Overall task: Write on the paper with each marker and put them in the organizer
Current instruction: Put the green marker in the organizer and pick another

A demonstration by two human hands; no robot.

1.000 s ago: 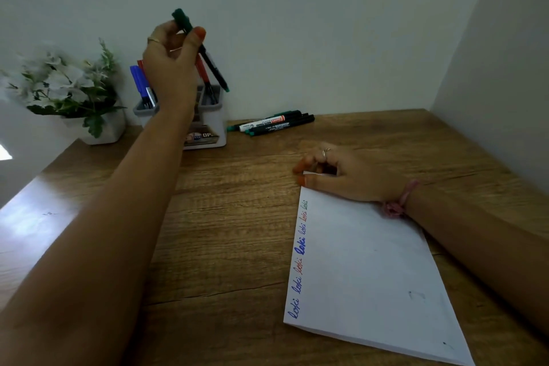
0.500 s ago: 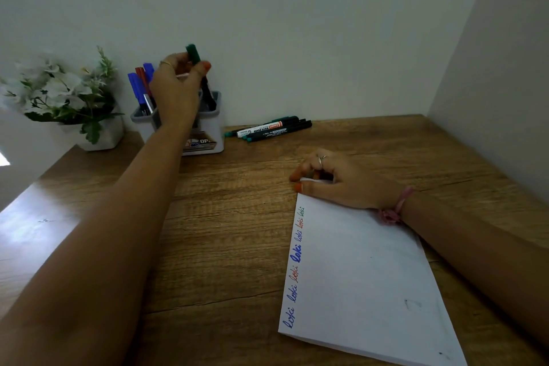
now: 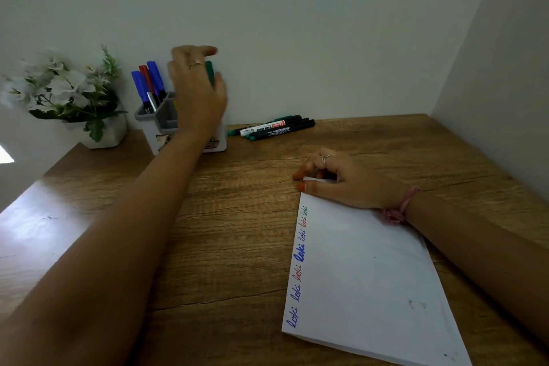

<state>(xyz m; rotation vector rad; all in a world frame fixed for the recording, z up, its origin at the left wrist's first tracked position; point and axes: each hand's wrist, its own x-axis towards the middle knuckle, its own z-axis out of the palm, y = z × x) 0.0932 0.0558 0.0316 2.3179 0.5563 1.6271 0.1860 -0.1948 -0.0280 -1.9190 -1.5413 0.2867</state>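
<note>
— Markers: where are they?
— Two blue ones [image 3: 139,85] and a red marker [image 3: 146,74] stand upright in the left compartment of the organizer [image 3: 162,125], which sits at the back of the wooden desk [image 3: 237,232] beside a potted white-flowered plant [image 3: 69,95]. A green marker [image 3: 210,72] stands up behind the left hand [image 3: 197,92], its cap showing above the hand.
— Is the hand gripping it?
— The hand is blurred, fingers loosely extended above the organizer; I cannot tell whether they touch the cap.
— Any markers left out?
— A small cluster of markers [image 3: 274,127] lies on the desk just right of the organizer, near the wall.
— And the paper?
— The paper [image 3: 371,276] lies at front right, with "loki" written repeatedly along its left edge in blue, red and green. The right hand [image 3: 341,180] rests on its far corner, fingers curled, fingertips on the desk and paper edge.
</note>
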